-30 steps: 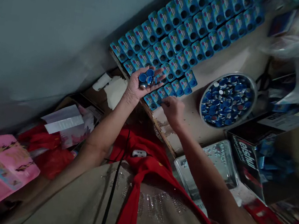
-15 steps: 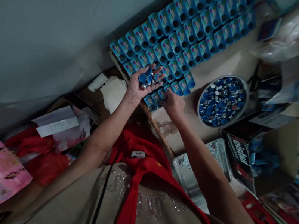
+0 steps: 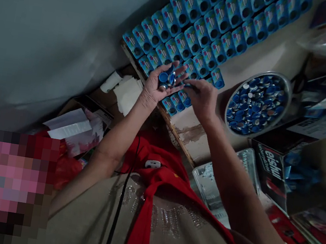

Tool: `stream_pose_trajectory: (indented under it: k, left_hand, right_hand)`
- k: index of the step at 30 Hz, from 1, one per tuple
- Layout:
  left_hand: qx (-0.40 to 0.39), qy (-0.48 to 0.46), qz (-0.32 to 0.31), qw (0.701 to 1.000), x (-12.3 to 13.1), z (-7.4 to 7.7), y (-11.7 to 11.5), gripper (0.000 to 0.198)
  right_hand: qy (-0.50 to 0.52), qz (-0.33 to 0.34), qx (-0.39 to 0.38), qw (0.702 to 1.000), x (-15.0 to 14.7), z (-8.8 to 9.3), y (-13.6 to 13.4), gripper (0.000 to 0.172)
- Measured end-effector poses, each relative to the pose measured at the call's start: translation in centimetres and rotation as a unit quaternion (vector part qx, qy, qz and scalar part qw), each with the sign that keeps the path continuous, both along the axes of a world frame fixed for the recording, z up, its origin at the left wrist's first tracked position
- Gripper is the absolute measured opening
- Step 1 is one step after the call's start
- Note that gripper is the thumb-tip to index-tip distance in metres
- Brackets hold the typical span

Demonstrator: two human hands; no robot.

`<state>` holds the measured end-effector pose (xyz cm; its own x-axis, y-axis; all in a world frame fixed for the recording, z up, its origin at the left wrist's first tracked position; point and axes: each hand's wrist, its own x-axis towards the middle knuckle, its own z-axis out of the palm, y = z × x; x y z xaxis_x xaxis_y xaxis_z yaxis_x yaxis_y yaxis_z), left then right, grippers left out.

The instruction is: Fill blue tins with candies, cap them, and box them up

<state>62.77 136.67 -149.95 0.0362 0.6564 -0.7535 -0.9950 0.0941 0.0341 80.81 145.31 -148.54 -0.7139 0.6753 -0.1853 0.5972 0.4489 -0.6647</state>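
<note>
My left hand (image 3: 153,86) is palm up over the near end of the rows, its fingers partly spread. Several small round blue-and-silver caps (image 3: 164,77) rest in its palm. Close by its fingertips, my right hand (image 3: 206,99) is pinched; whatever lies between its fingers is too dark to make out. Beneath and beyond both hands, blue printed packs (image 3: 202,32) stand in slanting rows, many with a dark round hole at one end. Some of the nearest packs (image 3: 170,106) show blue rounds at that end. Parts of the rows are hidden by my hands.
To the right, a round tub (image 3: 228,107) holds many blue-and-silver caps. A clear plastic box (image 3: 204,174) and an open black carton (image 3: 269,172) with blue pieces stand nearer me. White paper (image 3: 128,93) lies left of the table's worn edge (image 3: 175,138). A grey wall (image 3: 56,31) rises at left.
My right hand has lifted off the nearest packs and come up beside my left fingertips. The left hand still carries the caps. The whole view has shifted slightly.
</note>
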Motion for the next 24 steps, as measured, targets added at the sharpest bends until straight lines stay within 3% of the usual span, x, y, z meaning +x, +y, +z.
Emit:
stream_pose_trajectory:
  k: [5, 9, 16, 19, 21, 24]
  left_hand:
    - [0.008, 0.02, 0.012, 1.0, -1.2, 0.9, -1.6, 0.028]
    - [0.018, 0.039, 0.01, 0.999, -1.7, 1.1, -2.4, 0.022]
    - [0.039, 0.038, 0.037, 0.998, -2.2, 0.3, -4.2, 0.028]
    - [0.05, 0.047, 0.042, 0.997, -2.9, 0.3, -5.0, 0.032]
    - [0.057, 0.051, 0.047, 0.996, -3.4, 0.5, -5.4, 0.033]
    - [0.054, 0.055, 0.054, 0.996, -4.3, 0.7, -6.1, 0.033]
  right_hand:
    - [-0.086, -0.018, -0.017, 0.996, 3.1, 0.6, -5.7, 0.03]
    - [-0.15, -0.06, -0.022, 0.987, 2.7, -0.5, -8.4, 0.024]
    - [-0.27, -0.026, -0.019, 0.962, 0.8, -1.3, -8.0, 0.019]
    - [-0.33, -0.045, -0.021, 0.943, 0.4, -1.3, -7.2, 0.009]
    - [-0.351, -0.068, -0.028, 0.934, 0.1, -1.4, -6.7, 0.017]
    - [-0.306, -0.096, -0.036, 0.947, -0.2, -1.6, -6.3, 0.024]
